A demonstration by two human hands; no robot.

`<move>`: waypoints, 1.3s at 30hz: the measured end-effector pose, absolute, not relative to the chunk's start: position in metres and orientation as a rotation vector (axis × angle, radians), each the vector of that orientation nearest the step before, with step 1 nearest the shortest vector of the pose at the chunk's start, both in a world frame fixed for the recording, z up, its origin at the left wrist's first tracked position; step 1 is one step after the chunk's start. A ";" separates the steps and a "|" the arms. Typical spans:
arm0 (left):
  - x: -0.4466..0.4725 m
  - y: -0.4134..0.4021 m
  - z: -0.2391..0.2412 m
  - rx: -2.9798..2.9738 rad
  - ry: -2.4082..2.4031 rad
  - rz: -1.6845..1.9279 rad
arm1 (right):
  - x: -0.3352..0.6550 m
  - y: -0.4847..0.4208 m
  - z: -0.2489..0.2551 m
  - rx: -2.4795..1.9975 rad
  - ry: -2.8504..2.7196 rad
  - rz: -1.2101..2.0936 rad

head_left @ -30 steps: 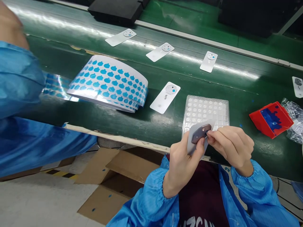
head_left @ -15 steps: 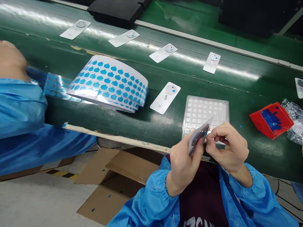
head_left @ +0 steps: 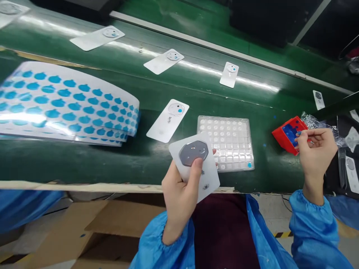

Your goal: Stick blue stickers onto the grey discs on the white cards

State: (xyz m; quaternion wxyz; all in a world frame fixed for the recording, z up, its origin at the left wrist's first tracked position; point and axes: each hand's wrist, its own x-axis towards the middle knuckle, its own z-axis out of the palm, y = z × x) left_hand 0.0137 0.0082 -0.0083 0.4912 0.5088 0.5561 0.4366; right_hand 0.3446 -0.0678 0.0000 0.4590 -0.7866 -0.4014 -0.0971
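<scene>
Panel (head_left: 209, 173) in work: position and grip?

One white panel, in my left hand (head_left: 181, 186), raised over the near part of the bench (head_left: 126, 160) and hiding the tray's near left corner from my view. Grasp firm: thumb across the face, its tip over the dark octagonal window (head_left: 187, 153), fingers behind.

And the right?

My right hand (head_left: 316, 149) is at the one red container (head_left: 280, 137), thumb and forefinger pinched on one small blue scrap (head_left: 298, 132). Contact with the rim: cannot tell. More blue shows inside the container; not countable.

Other panels, counted?

Five in a row along the far strip of the bench, the leftmost cut off by the view's edge. One nearer, between sheets and tray. One more at far right, on a dark surface (head_left: 332, 179). Near it, a white edge too cropped to identify.

Remaining items?

One clear tray (head_left: 241, 140), flat, a grid of cells with white round pieces in many; one blue sticker (head_left: 249, 164) at its near right corner. One curled stack of sheets (head_left: 70, 101) at left, blue shapes in rows, no safe count. One crumpled clear wrapper (head_left: 311, 120) behind the container. One open cardboard box (head_left: 117, 220) below the bench.
</scene>
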 end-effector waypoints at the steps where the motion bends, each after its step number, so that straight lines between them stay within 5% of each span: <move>1: 0.015 0.010 -0.008 1.184 1.290 1.033 | 0.361 -0.072 -0.004 -1.983 -0.981 -0.278; 17: 0.023 0.016 -0.002 0.863 1.102 0.854 | 0.398 -0.083 -0.024 -1.969 -0.999 -0.108; 39: 0.052 0.006 -0.007 1.399 1.094 0.875 | 0.246 -0.065 0.018 -1.558 -0.979 0.845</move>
